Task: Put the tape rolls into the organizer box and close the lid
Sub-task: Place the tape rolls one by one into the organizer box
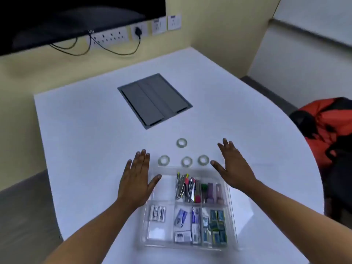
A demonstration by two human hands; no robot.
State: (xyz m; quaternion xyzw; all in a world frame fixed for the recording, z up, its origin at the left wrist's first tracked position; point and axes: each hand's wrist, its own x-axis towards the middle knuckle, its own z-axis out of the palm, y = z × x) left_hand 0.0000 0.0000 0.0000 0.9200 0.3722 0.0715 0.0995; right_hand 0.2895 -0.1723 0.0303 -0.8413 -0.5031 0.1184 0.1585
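White table [80,130]: open surface left, right and beyond four tape rolls; three [163,160] [186,161] [203,160] in a row just beyond the organizer box [231,210], gaps between them, a fourth [181,143] apart farther back. Left hand [136,180] and right hand [231,168], fingers spread, flank the row, leaving approach from above and beyond unobstructed. Box's far-left compartment bare; others filled.

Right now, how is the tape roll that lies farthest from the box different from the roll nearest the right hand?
The farthest tape roll lies alone, farther up the table; the roll nearest the right hand sits in a row of three, just beyond the organizer box. The farthest has no hand close by; the nearest lies beside the right hand's thumb. Both lie flat, look clear and similar in size.
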